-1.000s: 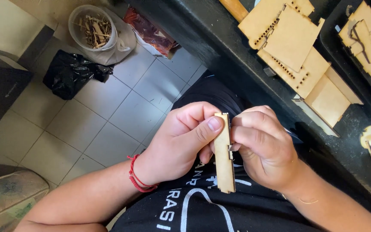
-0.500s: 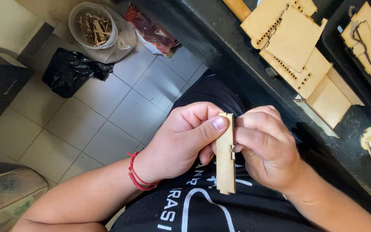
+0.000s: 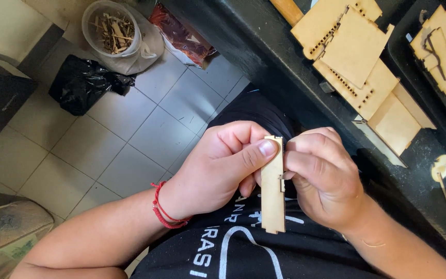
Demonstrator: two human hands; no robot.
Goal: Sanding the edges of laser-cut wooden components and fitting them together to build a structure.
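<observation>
Hands meet at frame centre over the lap. Left hand [image 3: 218, 165] grasps a narrow notched plywood strip [image 3: 273, 186], thumb pressed flat against its upper face, other fingers curled behind. Strip stands near upright, lower end free above a black printed shirt [image 3: 243, 248]. Right hand [image 3: 321, 175] is clenched against the strip's right edge, fingertips pinching at a small notch midway; whether a separate piece is held there cannot be told. Red cord bracelet [image 3: 165, 214] circles the left wrist. At 1 o'clock, stacked laser-cut plywood panels [image 3: 357, 57] lie on a black workbench [image 3: 264, 57]. At 11 o'clock, a plastic tub of wood scraps [image 3: 112, 33] stands on the tiled floor [image 3: 130, 134].
</observation>
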